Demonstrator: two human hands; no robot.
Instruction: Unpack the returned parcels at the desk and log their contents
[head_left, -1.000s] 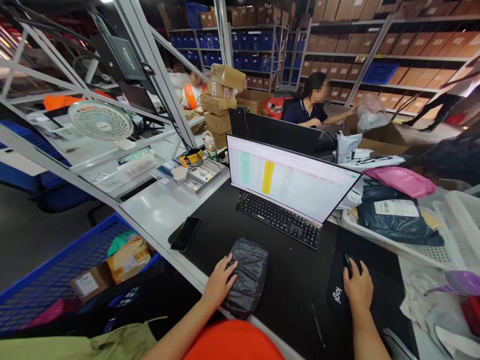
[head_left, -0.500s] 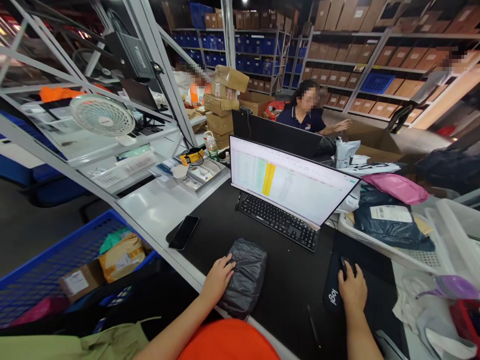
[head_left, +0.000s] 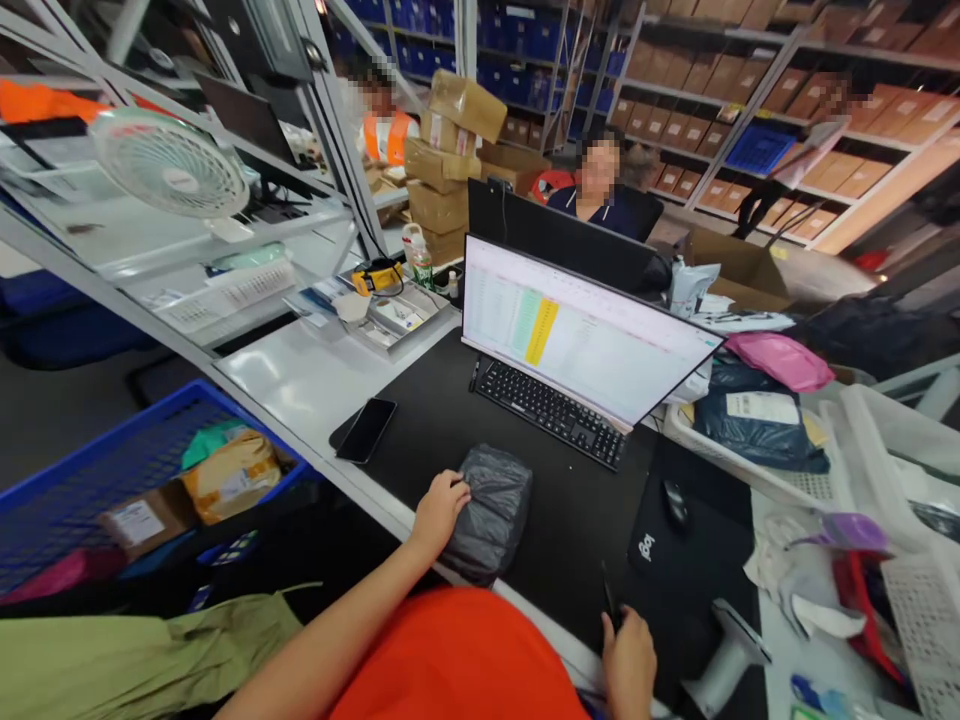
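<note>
My left hand point(head_left: 437, 512) lies on the left end of a grey plastic-wrapped parcel point(head_left: 491, 512) on the black desk mat point(head_left: 435, 430), with its fingers curled over the parcel's edge. My right hand point(head_left: 630, 662) is low at the desk's front edge. Its fingers are closed on the lower end of a thin black pen point(head_left: 607, 600). The black mouse point(head_left: 675, 503) sits alone on the mouse pad point(head_left: 649, 548), well ahead of that hand.
A lit monitor point(head_left: 581, 335) and keyboard point(head_left: 551, 412) stand ahead, with a phone point(head_left: 366, 430) to the left. White baskets of parcels point(head_left: 757, 420) fill the right, and a blue crate point(head_left: 90, 470) sits low on the left. A person point(head_left: 600, 190) sits behind the monitors.
My right hand has left the mouse and pulled back to the desk's front edge onto the pen. The view has tilted down. My left hand stays on the parcel.
</note>
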